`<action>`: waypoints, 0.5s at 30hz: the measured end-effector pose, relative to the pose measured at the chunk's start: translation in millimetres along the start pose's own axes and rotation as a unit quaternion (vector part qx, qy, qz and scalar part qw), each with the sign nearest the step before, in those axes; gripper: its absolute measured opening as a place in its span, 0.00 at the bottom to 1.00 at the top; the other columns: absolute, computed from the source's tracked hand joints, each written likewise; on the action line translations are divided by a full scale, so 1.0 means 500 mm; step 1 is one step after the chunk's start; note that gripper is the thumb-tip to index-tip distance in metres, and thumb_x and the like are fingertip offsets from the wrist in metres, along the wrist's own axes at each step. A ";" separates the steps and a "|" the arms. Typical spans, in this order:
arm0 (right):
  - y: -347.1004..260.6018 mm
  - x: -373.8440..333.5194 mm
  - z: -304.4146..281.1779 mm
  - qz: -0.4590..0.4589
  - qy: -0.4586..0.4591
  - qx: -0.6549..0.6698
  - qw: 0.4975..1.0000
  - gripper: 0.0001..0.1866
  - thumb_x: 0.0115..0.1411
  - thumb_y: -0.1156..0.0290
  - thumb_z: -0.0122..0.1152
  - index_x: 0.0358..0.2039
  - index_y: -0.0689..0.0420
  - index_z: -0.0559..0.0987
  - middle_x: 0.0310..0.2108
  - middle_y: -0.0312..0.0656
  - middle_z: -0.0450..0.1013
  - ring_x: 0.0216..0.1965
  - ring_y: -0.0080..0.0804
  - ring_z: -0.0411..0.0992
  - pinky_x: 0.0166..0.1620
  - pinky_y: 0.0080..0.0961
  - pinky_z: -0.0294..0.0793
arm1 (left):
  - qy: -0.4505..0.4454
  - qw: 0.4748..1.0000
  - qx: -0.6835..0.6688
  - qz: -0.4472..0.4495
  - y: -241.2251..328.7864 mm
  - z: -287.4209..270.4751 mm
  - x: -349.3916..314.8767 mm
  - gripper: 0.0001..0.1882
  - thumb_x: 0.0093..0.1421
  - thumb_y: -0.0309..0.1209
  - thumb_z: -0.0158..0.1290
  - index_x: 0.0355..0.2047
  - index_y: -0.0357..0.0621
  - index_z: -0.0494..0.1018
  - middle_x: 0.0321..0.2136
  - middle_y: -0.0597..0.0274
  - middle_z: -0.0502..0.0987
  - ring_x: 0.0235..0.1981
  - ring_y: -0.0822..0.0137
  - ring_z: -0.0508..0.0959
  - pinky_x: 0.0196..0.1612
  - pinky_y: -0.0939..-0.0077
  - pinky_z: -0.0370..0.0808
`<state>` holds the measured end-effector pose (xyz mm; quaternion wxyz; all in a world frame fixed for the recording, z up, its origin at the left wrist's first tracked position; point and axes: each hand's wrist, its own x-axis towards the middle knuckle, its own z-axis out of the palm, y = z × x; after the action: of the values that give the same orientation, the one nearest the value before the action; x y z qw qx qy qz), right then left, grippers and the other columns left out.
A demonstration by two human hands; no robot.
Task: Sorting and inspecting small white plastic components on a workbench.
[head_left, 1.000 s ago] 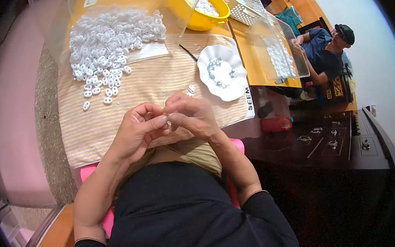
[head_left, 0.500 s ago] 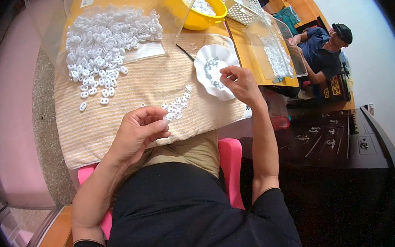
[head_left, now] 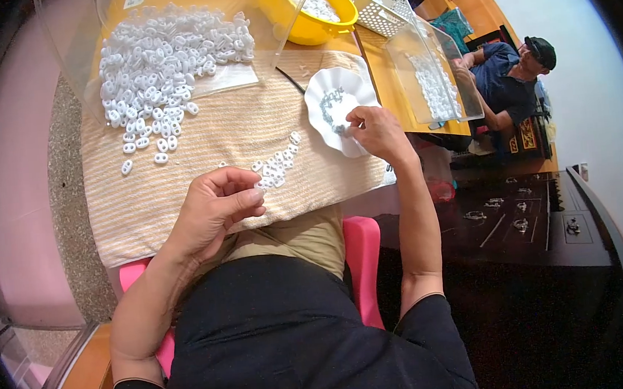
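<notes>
My left hand is closed in a pinch over the striped cloth; a small white piece seems to be between thumb and forefinger, though it barely shows. Beside its fingertips lies a group of small white oval pieces with two holes. My right hand reaches into a white wavy-rimmed dish, fingers pinched together at the dish's right side. In the dish are small grey metallic parts. Whether the right fingertips hold one of these is too small to tell.
A large heap of white oval pieces spills from a clear bin onto the cloth. Behind stand a yellow basin and a white perforated basket. At the right are a clear box of white pieces and another person in a dark cap.
My right hand has moved slightly down into the dish, its fingers curling closer over the parts. My left hand has hardly moved.
</notes>
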<state>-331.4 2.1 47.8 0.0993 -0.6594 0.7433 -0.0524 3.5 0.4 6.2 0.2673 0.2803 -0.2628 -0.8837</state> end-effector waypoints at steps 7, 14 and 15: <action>0.003 0.005 0.007 0.001 -0.013 -0.045 0.999 0.10 0.49 0.73 0.59 0.33 0.61 0.81 0.28 0.48 0.77 0.33 0.45 0.76 0.39 0.35 0.73 | 0.001 1.000 -0.002 -0.005 0.001 0.003 -0.001 0.10 0.56 0.21 0.58 0.39 0.37 0.75 0.31 0.63 0.77 0.30 0.73 0.79 0.37 0.79 0.81; 0.001 0.019 0.008 -0.010 -0.020 -0.060 0.998 0.08 0.48 0.73 0.58 0.28 0.62 0.79 0.25 0.50 0.76 0.31 0.46 0.75 0.37 0.35 0.72 | 0.001 1.000 0.003 -0.008 0.001 0.004 -0.002 0.09 0.55 0.21 0.59 0.38 0.38 0.75 0.30 0.63 0.78 0.30 0.73 0.79 0.37 0.79 0.80; 0.003 0.020 0.009 -0.017 -0.018 -0.054 0.998 0.07 0.47 0.73 0.58 0.27 0.63 0.79 0.25 0.50 0.75 0.30 0.46 0.75 0.36 0.35 0.72 | 0.000 1.000 0.003 -0.007 0.001 0.005 -0.003 0.09 0.55 0.21 0.59 0.38 0.38 0.75 0.30 0.63 0.78 0.30 0.73 0.79 0.37 0.79 0.80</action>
<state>-333.3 -7.5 42.4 0.0757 -0.6770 0.7321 -0.0017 3.0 1.6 8.7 0.2600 0.2835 -0.2636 -0.8846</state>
